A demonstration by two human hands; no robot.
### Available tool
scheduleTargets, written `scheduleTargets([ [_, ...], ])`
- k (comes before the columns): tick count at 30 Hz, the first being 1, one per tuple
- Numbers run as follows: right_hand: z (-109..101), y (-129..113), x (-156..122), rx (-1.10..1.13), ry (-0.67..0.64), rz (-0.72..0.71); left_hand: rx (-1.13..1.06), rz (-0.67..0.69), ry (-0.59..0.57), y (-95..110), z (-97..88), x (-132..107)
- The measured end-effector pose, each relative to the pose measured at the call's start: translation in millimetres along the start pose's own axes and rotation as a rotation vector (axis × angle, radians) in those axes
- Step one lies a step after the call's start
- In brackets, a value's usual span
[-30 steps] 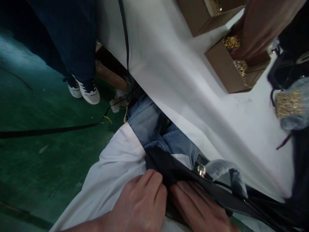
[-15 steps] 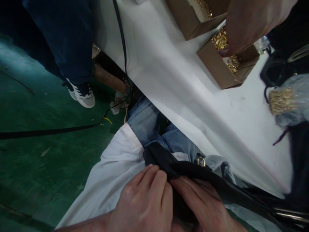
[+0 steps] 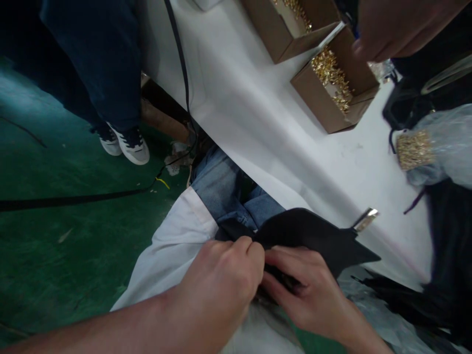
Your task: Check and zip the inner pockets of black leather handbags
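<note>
fabric piece (image 3: 313,238) black | table cover (image 3: 258,123) white | boxes (image 3: 317,104) brown | fittings (image 3: 330,73) gold | floor (image 3: 55,236) green | jeans (image 3: 217,184) blue

A single head-worn camera looks steeply down, close over the left hand (image 3: 221,280) and right hand (image 3: 309,295) at the frame's bottom edge; the white table (image 3: 258,108) runs diagonally (the view is tilted); green floor (image 3: 55,196) fills the left.

We pinch the black fabric piece (image 3: 313,236) with both hands. Our left hand (image 3: 221,275) closes on its near edge, and the fingers of our right hand (image 3: 309,295) grip it just beside the left fingertips. Beyond our fingers the fabric fans out to a metal clasp (image 3: 365,220). Well past them, a cardboard box (image 3: 320,101) of gold fittings (image 3: 330,78) sits on the white table cover (image 3: 258,113), under another person's hand (image 3: 398,24).
</note>
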State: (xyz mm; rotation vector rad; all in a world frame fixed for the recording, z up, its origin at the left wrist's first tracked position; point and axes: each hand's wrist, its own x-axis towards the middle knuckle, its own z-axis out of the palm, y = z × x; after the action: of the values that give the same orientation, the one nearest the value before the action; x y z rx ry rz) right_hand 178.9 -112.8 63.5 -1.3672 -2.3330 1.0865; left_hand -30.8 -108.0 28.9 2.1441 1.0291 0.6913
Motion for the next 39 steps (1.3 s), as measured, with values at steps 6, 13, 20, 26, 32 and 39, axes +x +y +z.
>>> scheduleTargets([
  [6,2,3,5,-0.058,0.066,-0.034,0.097,0.028,-0.127,0,-1.9,13],
  [13,3,6,7,0.001,0.061,0.022,0.125,0.023,-0.197,-7,-6.0,22],
  [20,5,12,14,0.072,0.095,0.051,-0.030,-0.112,-0.326,-16,-18.7,30],
  [26,13,15,15,0.050,0.149,0.071,0.118,-0.299,-0.313,-8,-20.8,32],
  [32,16,14,19,0.034,0.110,0.098,0.034,-0.299,-0.373,-16,-18.1,34],
  [39,19,9,20,0.009,0.150,0.213,-0.002,-0.292,-0.402,-19,-20.6,46],
])
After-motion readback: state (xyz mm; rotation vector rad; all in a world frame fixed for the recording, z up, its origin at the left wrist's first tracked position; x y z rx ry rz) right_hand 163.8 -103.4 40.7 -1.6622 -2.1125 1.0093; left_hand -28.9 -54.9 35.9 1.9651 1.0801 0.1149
